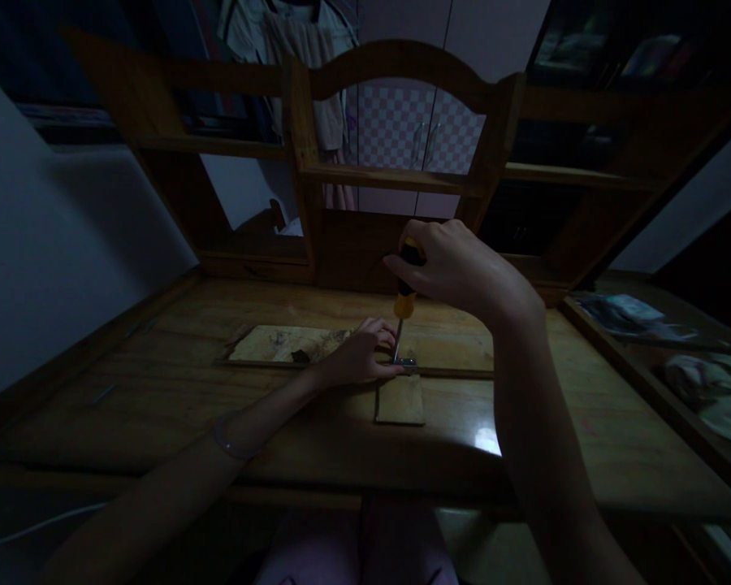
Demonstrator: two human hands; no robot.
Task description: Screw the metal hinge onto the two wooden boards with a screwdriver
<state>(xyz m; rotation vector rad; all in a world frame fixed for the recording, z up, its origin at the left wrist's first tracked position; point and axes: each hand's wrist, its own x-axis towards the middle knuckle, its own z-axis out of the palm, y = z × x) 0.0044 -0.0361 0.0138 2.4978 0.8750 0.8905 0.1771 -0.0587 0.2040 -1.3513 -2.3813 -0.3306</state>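
My right hand (442,264) is closed around the yellow and black handle of a screwdriver (404,302). Its shaft points down, slightly tilted, and the tip meets a small metal piece, hinge-like in shape (408,362). That piece lies at the front edge of a long wooden board (456,348), where a small square wooden board (400,402) adjoins it. My left hand (362,353) rests on the long board, thumb and fingers pinched about the metal piece beside the screwdriver tip. Whatever screw sits under the tip is too small to make out.
The boards lie on a wooden desk (317,435). Rough, splintered debris (330,345) is on the long board's left part. A wooden shelf frame (393,177) rises behind. On the right, a side shelf holds plastic bags (630,313) and cloth (719,390). The light is dim.
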